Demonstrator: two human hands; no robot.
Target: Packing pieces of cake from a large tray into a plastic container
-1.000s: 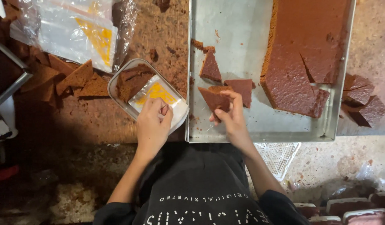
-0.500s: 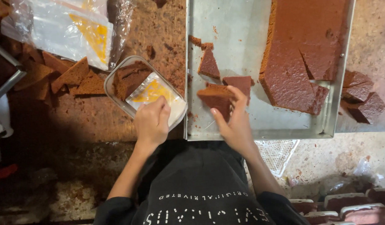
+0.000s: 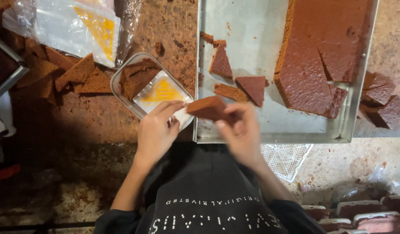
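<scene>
Already packed: one brown cake wedge (image 3: pixel 137 78) lies in the clear plastic tray (image 3: pixel 117 78).
Left: loose wedges (image 3: pixel 252 86) and a big slab (image 3: pixel 325 52) on the metal baking pan (image 3: pixel 252 125).
Right hand (image 3: pixel 241 134): fingers closed around a cake piece (image 3: pixel 207 107), just over the tray's near edge.
Left hand (image 3: pixel 156 130): fingertips steadying that same piece.

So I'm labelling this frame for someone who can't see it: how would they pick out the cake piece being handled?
Start at the big metal baking tray holding the large brown cake slab. At its near left corner, the right hand holds a small brown cake piece, with the left hand touching its end. It alone is lifted in fingers above the clear plastic container; the other cut pieces lie flat.
</scene>
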